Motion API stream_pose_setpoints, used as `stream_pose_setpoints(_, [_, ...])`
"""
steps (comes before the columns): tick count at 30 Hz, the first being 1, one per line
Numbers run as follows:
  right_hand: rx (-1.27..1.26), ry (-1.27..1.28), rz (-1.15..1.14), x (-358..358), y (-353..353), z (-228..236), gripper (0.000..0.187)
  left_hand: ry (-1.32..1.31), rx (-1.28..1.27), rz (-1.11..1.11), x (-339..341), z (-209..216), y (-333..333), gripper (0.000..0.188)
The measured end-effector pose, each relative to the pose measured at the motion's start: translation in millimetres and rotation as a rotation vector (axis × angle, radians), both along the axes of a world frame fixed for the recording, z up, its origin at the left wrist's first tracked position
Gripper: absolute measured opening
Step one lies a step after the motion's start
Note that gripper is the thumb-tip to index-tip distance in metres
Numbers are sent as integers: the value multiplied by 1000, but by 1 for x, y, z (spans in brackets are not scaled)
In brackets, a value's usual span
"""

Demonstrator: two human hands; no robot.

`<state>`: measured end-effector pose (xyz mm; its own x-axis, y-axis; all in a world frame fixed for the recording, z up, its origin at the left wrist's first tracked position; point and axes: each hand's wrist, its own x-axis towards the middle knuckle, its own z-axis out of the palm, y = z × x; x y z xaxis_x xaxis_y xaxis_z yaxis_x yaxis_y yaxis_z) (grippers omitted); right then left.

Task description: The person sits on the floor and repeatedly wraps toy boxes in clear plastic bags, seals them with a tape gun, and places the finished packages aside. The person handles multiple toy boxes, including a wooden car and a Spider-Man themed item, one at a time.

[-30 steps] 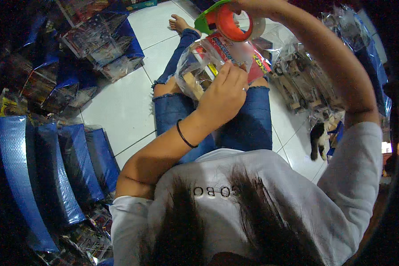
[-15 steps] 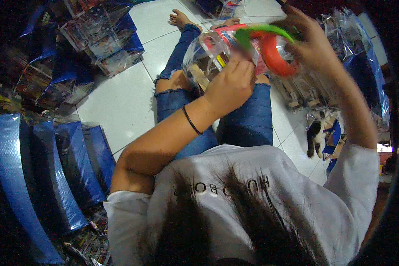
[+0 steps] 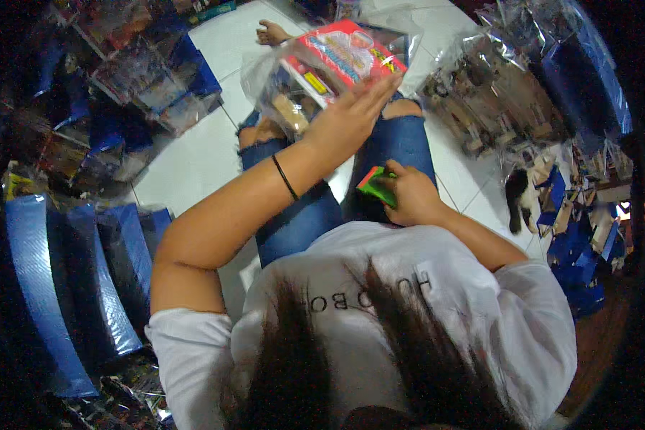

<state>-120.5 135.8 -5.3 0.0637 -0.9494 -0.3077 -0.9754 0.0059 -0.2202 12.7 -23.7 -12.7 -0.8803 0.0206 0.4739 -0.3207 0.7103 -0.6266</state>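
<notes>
A clear plastic bag (image 3: 261,82) stands over my legs, with a red box (image 3: 344,46) inside that carries white and blue print. A pale brown piece (image 3: 290,111) also shows through the plastic. My left hand (image 3: 355,111) lies along the near side of the bag, fingers stretched out flat against it. Close to my lap, over the right thigh, my right hand (image 3: 414,193) is closed around a small green-and-orange hand tool (image 3: 378,188). My fingers cover part of the tool, and its exact kind is hard to make out.
Blue-sided packs (image 3: 32,265) stand in a row at the left. More plastic-wrapped goods (image 3: 136,79) are piled at the far left. Bagged brown items (image 3: 494,93) lie at the far right. A black-and-white cat (image 3: 529,193) is on the white tiled floor (image 3: 473,175) at the right.
My right hand has come down from the upper right to my lap with the green-and-orange tool. The left hand has gone from a pinch to flat fingers on the bag.
</notes>
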Motion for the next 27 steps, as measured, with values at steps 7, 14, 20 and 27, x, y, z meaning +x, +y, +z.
stream_pose_setpoints(7, [-1101, -414, -1010, -188, 49, -153, 46, -849, 106, 83, -10, -34, 26, 53])
stream_pose_setpoints(14, [-970, 367, -916, -178, 27, -218, 79, -161, 182, 62, 85, 95, -28, 52])
stream_pose_setpoints(20, [-703, -656, -198, 23, -51, -64, 121, -506, 201, -123, 91, 130, -81, 22])
stream_pose_setpoints(27, [-221, -700, -279, -41, -104, -138, 135, -76, 242, 42, 14, 160, -93, 18])
